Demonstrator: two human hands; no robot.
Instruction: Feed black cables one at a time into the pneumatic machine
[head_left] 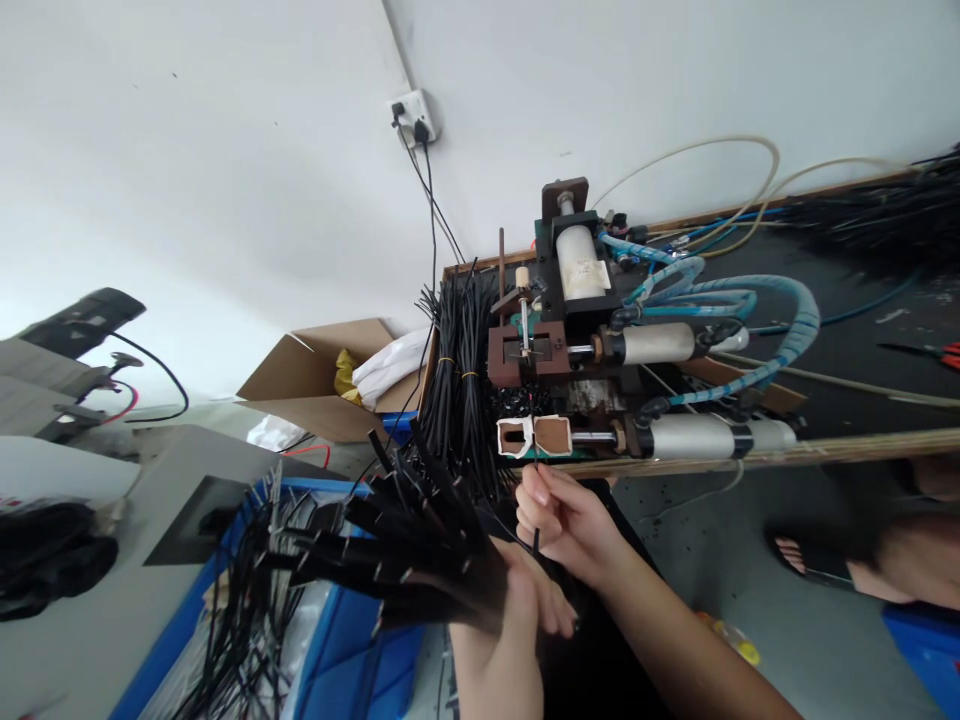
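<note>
My left hand (517, 610) is clamped on a fanned wire bundle (405, 545); my right hand (559, 520) pinches one wire (535, 470) just under the machine (592, 340) at the table's (862, 330) near edge. Tied wires (461, 380) lean at the table's left edge, w/ a cardboard box (315, 385) beyond.

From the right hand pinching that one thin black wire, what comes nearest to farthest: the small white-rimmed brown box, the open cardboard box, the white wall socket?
From the right hand:
1. Small white-rimmed brown box, just above the fingers.
2. Open cardboard box, upper left.
3. White wall socket, high on the wall.
</note>
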